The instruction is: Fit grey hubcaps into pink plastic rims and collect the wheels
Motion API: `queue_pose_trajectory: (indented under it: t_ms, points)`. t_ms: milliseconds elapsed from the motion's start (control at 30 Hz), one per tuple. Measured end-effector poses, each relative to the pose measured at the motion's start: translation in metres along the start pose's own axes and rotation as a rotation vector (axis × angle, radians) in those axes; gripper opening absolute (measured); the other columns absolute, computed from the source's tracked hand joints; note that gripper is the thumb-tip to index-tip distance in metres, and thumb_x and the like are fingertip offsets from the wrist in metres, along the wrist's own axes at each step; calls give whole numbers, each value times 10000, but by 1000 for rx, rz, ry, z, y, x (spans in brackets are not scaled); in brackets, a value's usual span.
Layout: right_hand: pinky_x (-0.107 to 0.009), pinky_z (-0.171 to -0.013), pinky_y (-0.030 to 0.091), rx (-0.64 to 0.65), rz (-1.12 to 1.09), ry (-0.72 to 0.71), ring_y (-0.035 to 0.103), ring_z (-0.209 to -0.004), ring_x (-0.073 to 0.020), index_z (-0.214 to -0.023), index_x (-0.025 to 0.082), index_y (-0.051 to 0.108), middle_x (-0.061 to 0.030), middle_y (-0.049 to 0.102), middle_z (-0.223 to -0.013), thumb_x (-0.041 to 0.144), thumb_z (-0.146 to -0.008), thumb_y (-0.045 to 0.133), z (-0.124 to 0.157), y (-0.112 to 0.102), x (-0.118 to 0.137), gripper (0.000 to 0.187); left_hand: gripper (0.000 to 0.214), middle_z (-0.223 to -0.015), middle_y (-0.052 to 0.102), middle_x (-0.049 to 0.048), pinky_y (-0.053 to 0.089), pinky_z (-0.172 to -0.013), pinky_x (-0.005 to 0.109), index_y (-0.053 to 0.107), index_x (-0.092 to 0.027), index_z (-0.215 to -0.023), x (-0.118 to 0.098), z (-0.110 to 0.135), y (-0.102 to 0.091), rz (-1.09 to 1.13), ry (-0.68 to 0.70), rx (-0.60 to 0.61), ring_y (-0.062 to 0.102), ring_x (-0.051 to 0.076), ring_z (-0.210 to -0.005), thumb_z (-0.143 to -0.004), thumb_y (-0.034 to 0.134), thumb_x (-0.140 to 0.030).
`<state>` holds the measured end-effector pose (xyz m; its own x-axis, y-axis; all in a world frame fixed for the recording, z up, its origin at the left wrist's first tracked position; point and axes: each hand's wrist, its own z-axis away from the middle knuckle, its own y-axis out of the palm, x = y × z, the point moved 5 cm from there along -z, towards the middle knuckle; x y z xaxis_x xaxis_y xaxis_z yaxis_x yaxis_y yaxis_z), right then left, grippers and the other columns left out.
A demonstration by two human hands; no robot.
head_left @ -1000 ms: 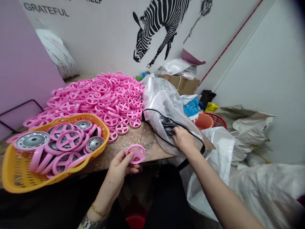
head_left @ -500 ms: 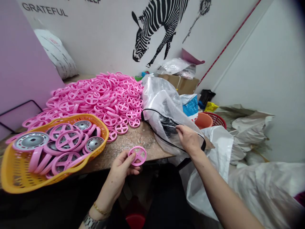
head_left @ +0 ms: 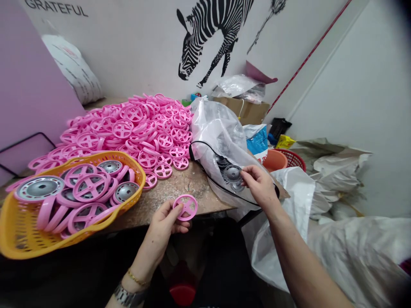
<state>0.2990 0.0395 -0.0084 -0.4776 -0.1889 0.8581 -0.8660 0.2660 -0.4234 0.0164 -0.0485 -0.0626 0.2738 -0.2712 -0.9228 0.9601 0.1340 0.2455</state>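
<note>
My left hand (head_left: 169, 219) pinches a pink spoked wheel ring (head_left: 192, 207) in front of the table edge. At the mouth of a clear plastic bag (head_left: 214, 124), my right hand (head_left: 260, 185) grips the edge of a silver-grey hubcap disc (head_left: 232, 173). More dark discs lie inside the bag, partly hidden by the plastic. To the left, a yellow basket (head_left: 19, 237) holds pink wheels, some fitted with silver discs (head_left: 126, 192). Behind it spreads a large heap of pink wheels (head_left: 123, 128).
The speckled table (head_left: 189, 188) bears the heap, basket and bag. A cardboard box (head_left: 250, 110), an orange tub (head_left: 275, 160) and a red basket (head_left: 293, 158) stand at the back right. White sacks (head_left: 362, 239) lie to the right, and a red object (head_left: 182, 288) is below.
My right hand has drawn a silver-grey disc into view at the bag's mouth. My left hand holds the pink wheel in nearly the same place.
</note>
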Motion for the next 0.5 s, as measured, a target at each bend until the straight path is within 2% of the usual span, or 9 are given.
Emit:
queue_pose_trajectory:
  t_ms: [133, 233, 300, 400, 500]
  points:
    - [-264, -542, 481, 62, -240, 47, 618, -530, -151, -815, 194, 589, 32, 602, -603, 468, -792, 661, 15, 11, 20, 284, 362, -704, 692, 6, 568, -481, 206, 592, -159, -835, 0, 1, 4, 24, -21, 28, 655, 112, -530, -707, 795, -431]
    - [-269, -558, 516, 120, -326, 15, 632, -543, -148, -827, 194, 598, 22, 622, -628, 452, -819, 660, 30, 23, 37, 265, 326, -727, 705, 21, 572, -483, 210, 590, -160, -829, 0, 2, 8, 46, -49, 44, 653, 111, -528, -724, 788, -397]
    - [-279, -599, 533, 156, -295, -75, 654, -590, -153, -862, 198, 613, 4, 653, -692, 403, -872, 625, 42, 30, 49, 205, 304, -732, 711, 30, 569, -475, 209, 597, -159, -831, -1, 3, 10, 60, -73, 53, 654, 114, -524, -736, 781, -381]
    - [-290, -674, 530, 201, -151, -311, 677, -689, -164, -926, 208, 641, -21, 689, -776, 300, -928, 571, 60, 39, 66, 116, 286, -725, 710, 33, 562, -466, 200, 616, -154, -846, -3, 5, 12, 86, -99, 68, 654, 112, -515, -743, 780, -365]
    - [-299, -729, 515, 243, -42, -463, 674, -760, -175, -949, 214, 659, -37, 702, -822, 243, -938, 546, 72, 46, 75, 117, 288, -718, 706, 29, 565, -477, 196, 626, -152, -847, -5, 7, 12, 112, -101, 88, 658, 113, -526, -744, 785, -368]
